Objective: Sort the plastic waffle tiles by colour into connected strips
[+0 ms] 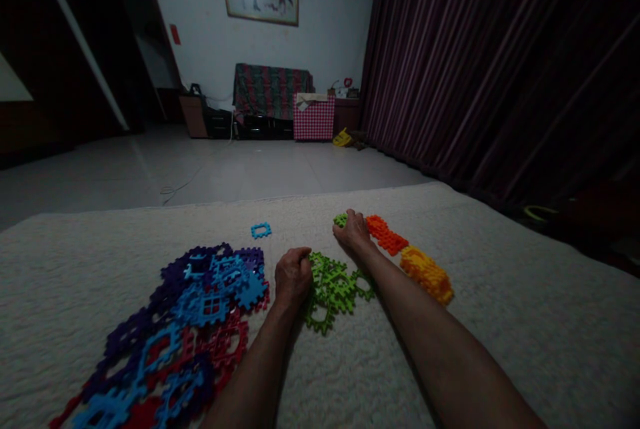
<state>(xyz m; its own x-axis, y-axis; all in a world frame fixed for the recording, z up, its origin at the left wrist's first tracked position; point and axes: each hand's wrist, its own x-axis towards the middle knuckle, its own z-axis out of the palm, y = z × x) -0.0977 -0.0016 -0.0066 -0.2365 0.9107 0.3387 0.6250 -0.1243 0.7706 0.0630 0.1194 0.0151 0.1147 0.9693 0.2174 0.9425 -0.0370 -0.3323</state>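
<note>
My right hand (354,229) is closed around a green plastic building piece (341,219) with toothed edges, just left of the orange pieces. My left hand (294,275) has its fingers curled at the left side of a loose pile of green building pieces (333,282). Whatever its fingers hold is hidden from this view. Beyond the right hand, orange building pieces (387,235) lie in a row, followed by a stack of yellow building pieces (426,273).
A mixed heap of blue (213,305), purple (127,330) and red pieces (230,342) spreads over the left of the pale quilted cover (525,322). One blue frame piece (261,230) lies apart behind it. The cover's far edge borders the tiled floor (250,165).
</note>
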